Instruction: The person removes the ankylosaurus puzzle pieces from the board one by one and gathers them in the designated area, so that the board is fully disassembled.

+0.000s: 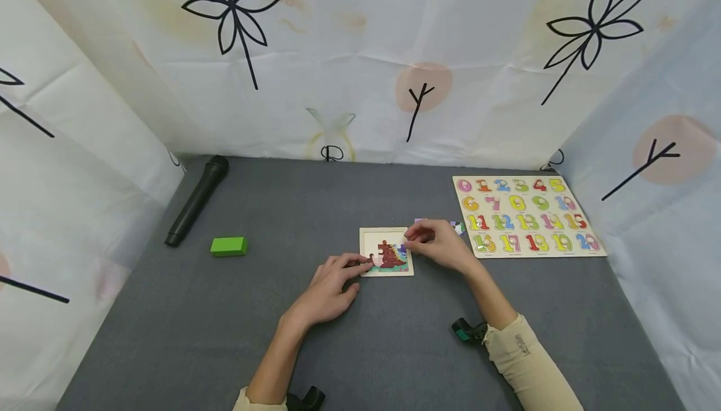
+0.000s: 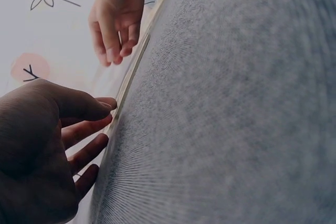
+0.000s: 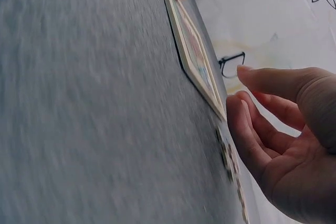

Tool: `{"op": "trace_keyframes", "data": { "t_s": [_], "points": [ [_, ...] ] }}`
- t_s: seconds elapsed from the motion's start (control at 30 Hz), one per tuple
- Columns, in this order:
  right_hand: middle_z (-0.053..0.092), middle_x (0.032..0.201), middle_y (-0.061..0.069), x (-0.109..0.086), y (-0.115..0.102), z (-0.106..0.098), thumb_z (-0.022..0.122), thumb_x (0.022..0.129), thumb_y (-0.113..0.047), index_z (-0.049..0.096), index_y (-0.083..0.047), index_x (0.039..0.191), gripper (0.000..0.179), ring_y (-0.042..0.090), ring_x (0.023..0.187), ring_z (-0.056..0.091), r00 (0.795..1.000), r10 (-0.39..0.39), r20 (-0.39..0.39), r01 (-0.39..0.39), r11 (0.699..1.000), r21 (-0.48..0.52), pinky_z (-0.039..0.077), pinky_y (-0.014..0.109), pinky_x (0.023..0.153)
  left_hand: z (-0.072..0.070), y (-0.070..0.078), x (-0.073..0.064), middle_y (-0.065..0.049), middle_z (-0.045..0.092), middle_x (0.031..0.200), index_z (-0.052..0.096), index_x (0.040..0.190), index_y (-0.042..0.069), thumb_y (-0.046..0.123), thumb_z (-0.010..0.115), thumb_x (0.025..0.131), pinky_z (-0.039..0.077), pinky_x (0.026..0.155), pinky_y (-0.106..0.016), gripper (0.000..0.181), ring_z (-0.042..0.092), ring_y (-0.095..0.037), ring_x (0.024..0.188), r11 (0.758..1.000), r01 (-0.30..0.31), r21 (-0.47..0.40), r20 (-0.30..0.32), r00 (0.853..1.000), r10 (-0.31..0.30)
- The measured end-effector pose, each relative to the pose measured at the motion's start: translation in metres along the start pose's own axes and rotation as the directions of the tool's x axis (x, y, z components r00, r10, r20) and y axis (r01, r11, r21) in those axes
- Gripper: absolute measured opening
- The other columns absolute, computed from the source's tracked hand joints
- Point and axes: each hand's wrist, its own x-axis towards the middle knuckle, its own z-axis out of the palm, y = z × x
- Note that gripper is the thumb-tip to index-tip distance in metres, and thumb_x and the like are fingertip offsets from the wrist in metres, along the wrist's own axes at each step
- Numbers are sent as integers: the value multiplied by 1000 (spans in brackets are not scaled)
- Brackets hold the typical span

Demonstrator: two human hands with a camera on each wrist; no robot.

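A small wooden jigsaw tray point(image 1: 383, 233) lies flat on the table, partly filled with pieces that form a reddish-brown animal point(image 1: 390, 256) over a green base. The upper part of the tray shows bare wood. My left hand point(image 1: 329, 289) rests its extended fingertips at the tray's left edge. Over the right edge hovers my right hand point(image 1: 441, 245), and in the right wrist view its thumb stands apart from the loosely bent fingers point(image 3: 244, 129) with nothing visible between them. Loose jigsaw pieces point(image 1: 457, 228) lie beyond the right hand, partly hidden by it.
A wooden number board point(image 1: 529, 214) with colourful numerals sits at the back right. Off to the left are a green block point(image 1: 229, 246) and a black microphone point(image 1: 197, 201). White printed cloth point(image 1: 349, 73) encloses the grey table point(image 1: 225, 336) at the back and sides.
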Motion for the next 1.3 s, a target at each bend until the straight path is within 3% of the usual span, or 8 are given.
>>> {"op": "trace_keyframes", "data": {
  "t_s": [0.23, 0.53, 0.8, 1.3],
  "points": [
    [79, 101, 19, 7, -10, 14, 82, 95, -7, 78, 3, 110, 18, 12, 85, 73, 998, -17, 56, 13, 998, 65, 57, 21, 76, 0, 2, 2, -5, 61, 154, 68, 149, 16, 7, 63, 105, 42, 108, -56, 45, 53, -32, 137, 1000, -13, 22, -18, 1000, 13],
    [81, 94, 12, 20, -18, 24, 80, 96, -9, 80, -1, 115, 20, 9, 79, 70, 990, -44, 132, 46, 999, -11, 54, 22, 72, 1, 7, 9, -7, 63, 154, 68, 148, 11, 7, 62, 105, 41, 116, -64, 44, 52, -36, 143, 996, -83, 45, 4, 997, 82],
    [79, 95, 10, 31, -18, 28, 84, 94, -12, 83, -5, 114, 22, 6, 69, 58, 976, -61, 208, 83, 992, -99, 48, 22, 64, 2, 9, 15, -5, 61, 158, 64, 153, 11, 8, 60, 106, 38, 123, -64, 47, 50, -33, 149, 992, -101, 75, 47, 994, 97],
    [75, 100, 8, 35, -24, 28, 83, 96, -15, 81, -7, 108, 14, 10, 77, 55, 964, -45, 261, 85, 986, -144, 48, 25, 71, 2, 6, 16, -7, 58, 157, 62, 155, 13, 6, 62, 104, 44, 120, -59, 51, 53, -34, 146, 988, -118, 101, 56, 992, 113]
  ]
}}
